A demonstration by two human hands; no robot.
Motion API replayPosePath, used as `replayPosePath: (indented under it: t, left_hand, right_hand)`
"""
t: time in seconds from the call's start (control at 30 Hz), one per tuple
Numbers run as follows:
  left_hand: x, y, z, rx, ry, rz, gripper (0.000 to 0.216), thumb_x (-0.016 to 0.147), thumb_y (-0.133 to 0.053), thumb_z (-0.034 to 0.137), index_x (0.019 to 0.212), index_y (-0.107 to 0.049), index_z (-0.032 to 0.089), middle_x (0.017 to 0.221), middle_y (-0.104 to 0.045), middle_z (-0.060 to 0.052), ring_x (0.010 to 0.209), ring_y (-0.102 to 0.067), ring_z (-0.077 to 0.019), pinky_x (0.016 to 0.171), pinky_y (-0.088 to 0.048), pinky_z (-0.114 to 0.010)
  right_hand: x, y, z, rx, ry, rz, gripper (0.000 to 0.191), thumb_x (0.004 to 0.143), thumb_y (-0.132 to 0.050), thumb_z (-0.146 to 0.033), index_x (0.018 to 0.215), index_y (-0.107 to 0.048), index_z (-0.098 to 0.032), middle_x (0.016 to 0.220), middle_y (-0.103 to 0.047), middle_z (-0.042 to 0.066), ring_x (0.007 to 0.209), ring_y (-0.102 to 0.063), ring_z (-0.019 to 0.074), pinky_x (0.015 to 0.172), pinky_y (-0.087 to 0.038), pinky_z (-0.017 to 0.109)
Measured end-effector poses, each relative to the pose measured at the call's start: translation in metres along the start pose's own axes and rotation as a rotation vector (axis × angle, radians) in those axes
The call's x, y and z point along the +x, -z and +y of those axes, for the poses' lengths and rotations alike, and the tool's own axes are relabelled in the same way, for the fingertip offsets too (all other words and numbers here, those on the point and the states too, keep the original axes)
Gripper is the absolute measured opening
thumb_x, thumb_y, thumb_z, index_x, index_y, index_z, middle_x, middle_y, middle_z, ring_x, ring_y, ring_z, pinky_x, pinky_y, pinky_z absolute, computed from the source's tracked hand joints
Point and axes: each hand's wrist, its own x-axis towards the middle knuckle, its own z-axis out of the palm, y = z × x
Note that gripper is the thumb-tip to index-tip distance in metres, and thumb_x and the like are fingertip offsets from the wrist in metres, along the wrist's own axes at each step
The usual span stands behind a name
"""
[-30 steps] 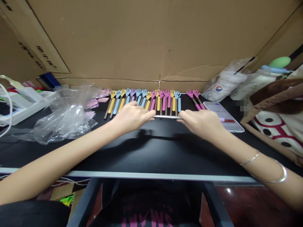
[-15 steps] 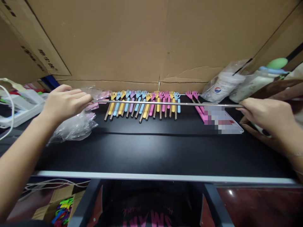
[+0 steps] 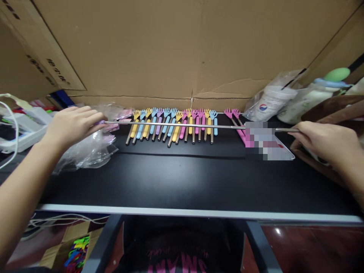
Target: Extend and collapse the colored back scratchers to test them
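Note:
A long telescopic metal rod (image 3: 184, 124) is stretched out level above the black table (image 3: 182, 178). My left hand (image 3: 72, 125) pinches its left end, where a purple tip shows. My right hand (image 3: 327, 144) grips its right end. Under the rod, near the cardboard wall, lies a row of several small back scratchers (image 3: 170, 127) with yellow, blue, pink and purple hand-shaped heads. Two pink scratchers (image 3: 236, 121) lie apart, a little to the right of the row.
Crumpled clear plastic bags (image 3: 91, 148) lie at the left, with a white power strip (image 3: 17, 136) and cables beyond. A phone (image 3: 270, 146) rests at the right, next to bagged cups (image 3: 270, 100), bottles and a brown bag (image 3: 327, 113). A cardboard wall (image 3: 182, 49) closes the back.
A second ago both hands were together at the table's middle on a short collapsed rod. They pulled apart, extending it to full length, and have since shifted slightly.

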Motion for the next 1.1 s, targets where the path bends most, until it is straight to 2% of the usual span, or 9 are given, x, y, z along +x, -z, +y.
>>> replayPosePath:
  t: [0.17, 0.3, 0.4, 0.5, 0.6, 0.73, 0.87, 0.97, 1.1]
  left_hand:
    - [-0.004, -0.006, 0.0, 0.095, -0.04, 0.004, 0.034, 0.096, -0.038, 0.042, 0.074, -0.054, 0.022, 0.066, -0.059, 0.002, 0.071, -0.052, -0.0146, 0.05, -0.026, -0.023]
    - [-0.009, -0.007, -0.001, 0.179, -0.056, 0.048, 0.034, 0.095, -0.038, 0.038, 0.071, -0.055, 0.022, 0.063, -0.058, 0.002, 0.067, -0.051, -0.014, 0.05, -0.027, -0.022]
    - [-0.012, -0.007, -0.001, 0.202, -0.073, 0.096, 0.037, 0.095, -0.038, 0.04, 0.067, -0.055, 0.021, 0.058, -0.056, 0.002, 0.061, -0.048, -0.0133, 0.05, -0.026, -0.022]
    - [-0.006, -0.005, 0.004, 0.142, -0.083, 0.122, 0.04, 0.095, -0.037, 0.039, 0.064, -0.054, 0.02, 0.055, -0.054, 0.002, 0.057, -0.045, -0.0123, 0.049, -0.024, -0.021]
    - [0.014, -0.001, 0.023, 0.033, -0.08, 0.072, 0.043, 0.096, -0.035, 0.042, 0.065, -0.055, 0.019, 0.056, -0.055, 0.002, 0.056, -0.044, -0.0115, 0.049, -0.024, -0.021]
    - [0.05, 0.004, 0.07, -0.101, -0.162, -0.004, 0.045, 0.099, -0.028, 0.04, 0.075, -0.058, 0.018, 0.069, -0.064, 0.0, 0.064, -0.054, -0.0125, 0.052, -0.027, -0.023]
    - [0.073, 0.015, 0.112, -0.19, -0.227, 0.002, 0.045, 0.099, -0.026, 0.037, 0.072, -0.056, 0.018, 0.062, -0.061, -0.002, 0.057, -0.056, -0.0144, 0.049, -0.027, -0.025]
    - [0.08, 0.026, 0.13, -0.251, -0.218, -0.016, 0.041, 0.099, -0.03, 0.038, 0.075, -0.056, 0.018, 0.065, -0.062, -0.002, 0.057, -0.058, -0.0144, 0.047, -0.024, -0.024]
    - [0.084, 0.036, 0.139, -0.282, -0.184, -0.045, 0.037, 0.098, -0.034, 0.038, 0.076, -0.056, 0.017, 0.064, -0.063, -0.002, 0.058, -0.059, -0.0139, 0.046, -0.022, -0.023]
  right_hand:
    - [0.003, -0.007, 0.006, 0.017, -0.035, -0.056, 0.013, 0.081, -0.057, -0.034, 0.086, -0.059, -0.022, 0.081, -0.065, 0.01, 0.068, -0.054, 0.0183, 0.051, -0.024, 0.027]
    - [0.003, -0.016, 0.009, 0.001, -0.074, -0.134, 0.023, 0.084, -0.051, -0.036, 0.1, -0.061, -0.022, 0.085, -0.068, 0.009, 0.066, -0.056, 0.0181, 0.049, -0.023, 0.026]
    - [0.001, -0.019, 0.006, -0.092, -0.102, -0.081, 0.028, 0.088, -0.043, -0.037, 0.103, -0.061, -0.022, 0.079, -0.068, 0.009, 0.063, -0.055, 0.0194, 0.049, -0.021, 0.026]
    - [0.0, -0.015, -0.005, -0.117, -0.081, -0.042, 0.029, 0.087, -0.042, -0.039, 0.096, -0.062, -0.02, 0.075, -0.067, 0.009, 0.061, -0.053, 0.0196, 0.05, -0.019, 0.025]
    - [0.003, -0.001, -0.028, -0.075, 0.005, -0.051, 0.028, 0.087, -0.044, -0.041, 0.093, -0.061, -0.02, 0.077, -0.067, 0.008, 0.061, -0.052, 0.0182, 0.052, -0.019, 0.025]
    - [0.007, 0.022, -0.075, 0.023, 0.151, -0.043, 0.029, 0.089, -0.039, -0.039, 0.09, -0.061, -0.019, 0.078, -0.068, 0.009, 0.062, -0.052, 0.0181, 0.053, -0.017, 0.026]
    - [0.007, 0.038, -0.115, 0.119, 0.254, 0.001, 0.03, 0.09, -0.036, -0.037, 0.088, -0.059, -0.02, 0.075, -0.066, 0.008, 0.058, -0.051, 0.017, 0.052, -0.014, 0.026]
    - [0.005, 0.044, -0.131, 0.131, 0.286, 0.037, 0.029, 0.089, -0.034, -0.037, 0.083, -0.057, -0.02, 0.066, -0.062, 0.006, 0.053, -0.048, 0.0168, 0.052, -0.013, 0.026]
    - [0.004, 0.049, -0.137, 0.12, 0.29, 0.055, 0.028, 0.089, -0.033, -0.034, 0.082, -0.057, -0.021, 0.065, -0.061, 0.005, 0.051, -0.047, 0.0161, 0.051, -0.011, 0.027]
